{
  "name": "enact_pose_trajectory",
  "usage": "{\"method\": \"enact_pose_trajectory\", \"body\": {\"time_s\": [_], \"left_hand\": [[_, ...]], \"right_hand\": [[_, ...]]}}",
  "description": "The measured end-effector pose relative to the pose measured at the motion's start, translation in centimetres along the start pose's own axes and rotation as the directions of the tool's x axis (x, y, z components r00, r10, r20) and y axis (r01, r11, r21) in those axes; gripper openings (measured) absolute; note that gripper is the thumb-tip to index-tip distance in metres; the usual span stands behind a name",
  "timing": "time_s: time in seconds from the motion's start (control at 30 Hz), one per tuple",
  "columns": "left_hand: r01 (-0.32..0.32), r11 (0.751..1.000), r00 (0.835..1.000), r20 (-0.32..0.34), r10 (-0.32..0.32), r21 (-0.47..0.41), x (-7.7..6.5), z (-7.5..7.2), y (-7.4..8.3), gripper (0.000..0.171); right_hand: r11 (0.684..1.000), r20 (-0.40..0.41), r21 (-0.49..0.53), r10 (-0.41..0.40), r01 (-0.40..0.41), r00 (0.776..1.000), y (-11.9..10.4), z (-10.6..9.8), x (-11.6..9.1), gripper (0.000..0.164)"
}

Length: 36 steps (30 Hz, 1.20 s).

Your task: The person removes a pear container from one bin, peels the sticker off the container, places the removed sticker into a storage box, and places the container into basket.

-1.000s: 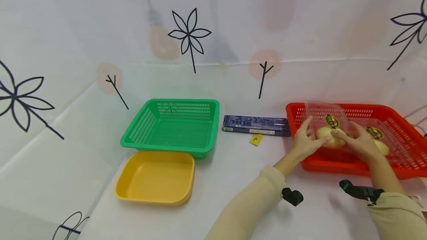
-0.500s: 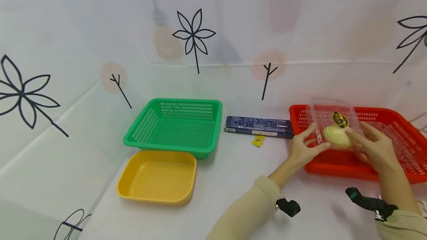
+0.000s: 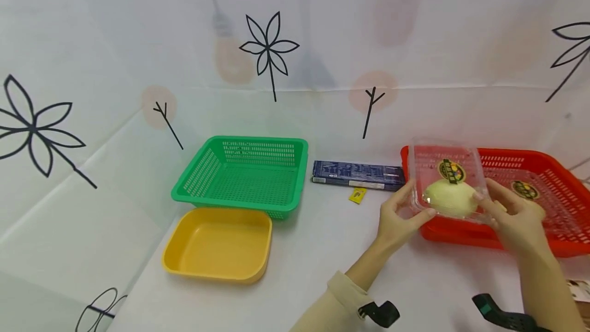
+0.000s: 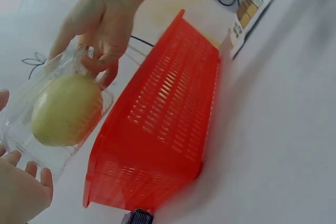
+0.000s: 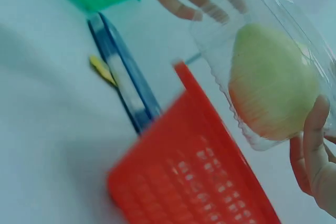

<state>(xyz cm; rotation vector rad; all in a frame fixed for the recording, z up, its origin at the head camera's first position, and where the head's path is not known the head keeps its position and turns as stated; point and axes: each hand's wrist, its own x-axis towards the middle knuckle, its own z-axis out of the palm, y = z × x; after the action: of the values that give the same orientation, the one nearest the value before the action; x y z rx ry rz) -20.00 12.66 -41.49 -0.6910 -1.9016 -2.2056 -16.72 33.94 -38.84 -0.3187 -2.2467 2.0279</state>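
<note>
- I have the clear box [image 3: 420, 175] on my head feed, tilted and lifted above the left end of the red basket [image 3: 461, 235], with a round pale-green fruit [image 3: 449, 199] inside and a dark sticker [image 3: 451, 171] on its face.
- Both hands hold that box: the left hand [image 3: 398, 222] has its thumb at the near edge and fingers round the side, half closed; the right hand [image 3: 518, 219] grips the opposite side, half closed, thumb in front.
- I see a second clear box [image 3: 555, 209] inside the red basket, with a similar sticker [image 3: 525, 189].
- Left of the red basket lie a flat navy box [image 3: 357, 174] and, just nearer me, a small yellow packet [image 3: 357, 195].
- Farther left of it, the green basket [image 3: 249, 183] stands on the table [image 3: 318, 275], with the yellow tray [image 3: 218, 245] touching its front.
- Right of it, near the edge, I have what looks like a printed carton [image 3: 580, 298], mostly cropped.
</note>
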Motion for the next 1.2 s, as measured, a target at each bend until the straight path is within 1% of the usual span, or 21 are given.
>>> {"method": "enact_pose_trajectory", "body": {"time_s": [0.03,0.07,0.13,0.17,0.23,0.3,0.4,0.57,0.67,0.8,0.87,0.97,1.03,1.2], "left_hand": [[-0.002,1.0,1.0,-0.006,0.002,-0.03,-0.3,-0.5,0.1,0.059],[-0.006,0.999,1.0,-0.009,0.006,-0.054,-0.6,-0.9,0.2,0.059],[-0.017,0.995,1.0,-0.019,0.015,-0.102,-1.1,-1.9,0.5,0.058],[-0.022,0.992,1.0,-0.024,0.02,-0.121,-1.4,-2.3,0.5,0.058],[-0.02,0.986,0.999,-0.034,0.014,-0.168,-2.0,-3.1,0.6,0.058],[-0.026,0.981,0.999,-0.049,0.017,-0.191,-2.5,-3.9,0.6,0.058],[-0.024,0.974,0.997,-0.076,0.008,-0.224,-3.4,-5.1,0.5,0.059],[0.001,0.965,0.995,-0.099,-0.028,-0.262,-5.1,-6.7,0.3,0.061],[0.011,0.961,0.993,-0.112,-0.043,-0.277,-6.0,-7.6,0.3,0.061],[0.032,0.962,0.989,-0.129,-0.07,-0.271,-7.1,-8.9,0.4,0.061],[0.053,0.963,0.986,-0.136,-0.091,-0.264,-7.7,-9.5,0.4,0.061],[0.081,0.964,0.981,-0.149,-0.122,-0.254,-8.4,-10.4,0.3,0.062],[0.088,0.965,0.979,-0.157,-0.129,-0.247,-8.9,-10.9,0.2,0.062],[0.093,0.971,0.976,-0.174,-0.133,-0.222,-9.6,-11.7,-0.1,0.063]], "right_hand": [[0.994,0.027,0.104,-0.016,0.013,1.0,0.1,0.3,-0.4,0.057],[0.979,0.043,0.197,-0.05,0.041,0.998,0.3,0.7,-0.7,0.053],[0.942,0.062,0.32,-0.126,0.1,0.99,0.6,1.6,-1.4,0.047],[0.927,0.064,0.355,-0.155,0.122,0.986,0.7,2.1,-1.8,0.045],[0.903,0.059,0.392,-0.216,0.176,0.975,0.9,3.1,-2.3,0.044],[0.892,0.063,0.398,-0.258,0.213,0.964,1.1,4.1,-2.7,0.045],[0.882,0.086,0.405,-0.298,0.24,0.951,1.3,5.5,-3.1,0.048],[0.884,0.12,0.375,-0.346,0.28,0.93,1.8,7.6,-3.5,0.051],[0.89,0.131,0.353,-0.353,0.289,0.927,2.1,8.5,-3.7,0.051],[0.911,0.147,0.309,-0.328,0.272,0.933,2.6,9.8,-4.1,0.052],[0.926,0.153,0.26,-0.318,0.272,0.936,2.8,10.5,-4.3,0.052],[0.938,0.156,0.229,-0.299,0.26,0.941,3.3,11.5,-4.5,0.052],[0.942,0.155,0.209,-0.296,0.261,0.943,3.6,12.0,-4.6,0.052],[0.939,0.163,0.236,-0.291,0.249,0.943,4.5,13.1,-4.7,0.05]]}}
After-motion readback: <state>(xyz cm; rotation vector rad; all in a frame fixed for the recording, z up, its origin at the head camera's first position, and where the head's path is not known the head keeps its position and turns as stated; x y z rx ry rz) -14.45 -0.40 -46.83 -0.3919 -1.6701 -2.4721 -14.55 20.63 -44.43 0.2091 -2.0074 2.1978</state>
